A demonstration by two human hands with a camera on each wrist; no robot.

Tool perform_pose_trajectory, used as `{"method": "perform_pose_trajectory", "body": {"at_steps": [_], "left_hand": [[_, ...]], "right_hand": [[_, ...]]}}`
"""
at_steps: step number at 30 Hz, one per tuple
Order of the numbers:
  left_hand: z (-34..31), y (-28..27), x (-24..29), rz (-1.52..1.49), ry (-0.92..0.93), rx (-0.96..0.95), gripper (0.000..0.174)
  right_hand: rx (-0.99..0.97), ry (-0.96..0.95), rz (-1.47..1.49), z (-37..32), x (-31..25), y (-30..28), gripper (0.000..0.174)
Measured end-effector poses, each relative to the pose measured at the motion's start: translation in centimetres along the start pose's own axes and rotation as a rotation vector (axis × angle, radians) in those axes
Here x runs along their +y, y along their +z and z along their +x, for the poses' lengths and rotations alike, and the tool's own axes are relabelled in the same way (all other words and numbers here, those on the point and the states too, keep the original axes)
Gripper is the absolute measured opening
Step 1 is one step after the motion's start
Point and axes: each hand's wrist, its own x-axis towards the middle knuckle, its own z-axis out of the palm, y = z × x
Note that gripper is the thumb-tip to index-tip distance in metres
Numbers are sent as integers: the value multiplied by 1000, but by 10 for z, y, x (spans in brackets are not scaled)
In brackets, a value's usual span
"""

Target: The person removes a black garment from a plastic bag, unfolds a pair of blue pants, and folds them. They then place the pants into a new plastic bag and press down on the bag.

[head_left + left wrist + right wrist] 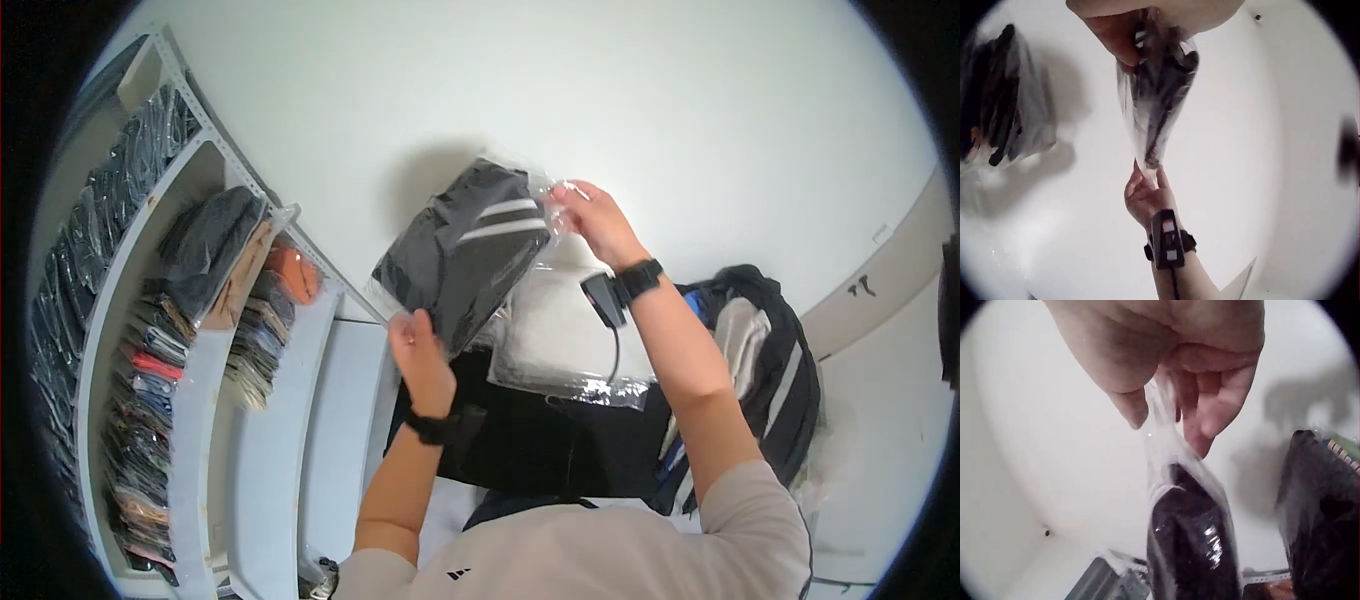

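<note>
A dark garment with white stripes, folded in a clear plastic bag (470,250), is held up between both hands. My left hand (422,365) grips its lower left corner; in the left wrist view the fingers pinch the gathered plastic. At the upper right end my right hand (600,225) pinches the loose clear edge of the bag, which the right wrist view shows bunched between thumb and fingers. Below and behind it lies a white garment in a clear bag (570,325), on top of a black surface (540,435).
At left, a shelf rack (215,140) holds stacks of bagged clothes (140,440), with a larger dark bagged pile (210,245) near its end. To the right is a black bag with white stripes (790,370), stuffed with clothes. A white wall (600,90) stands ahead.
</note>
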Motion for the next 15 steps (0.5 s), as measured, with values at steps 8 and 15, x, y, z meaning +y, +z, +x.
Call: {"method": "perform_pose_trajectory", "body": {"at_steps": [8,15], "left_hand": [[71,-16,-123,-6,-546,75,17],[69,-4,-120,40,-436,54,11]], "right_hand": [[139,182,-302,27,140,24,58],[-55,181,-206,12,148,63,67]]}}
